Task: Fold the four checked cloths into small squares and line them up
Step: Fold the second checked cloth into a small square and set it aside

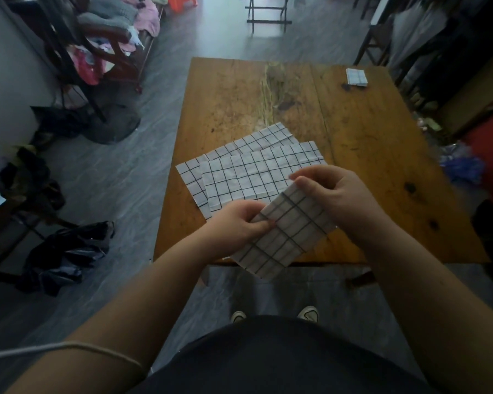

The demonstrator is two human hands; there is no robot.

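While both hands held a partly folded checked cloth (288, 237) tilted over the near edge of the counter (367, 166), the left hand (236, 223) pinched its left edge with curled fingers, and the right hand (336, 194) gripped its upper corner between thumb and fingers. Just behind it, at the centre of the frame, the upper cloth (251, 177) lay flat, overlapping the lower cloth (268, 135). One small folded square (356, 77) sat well apart, in the upper right of the frame.
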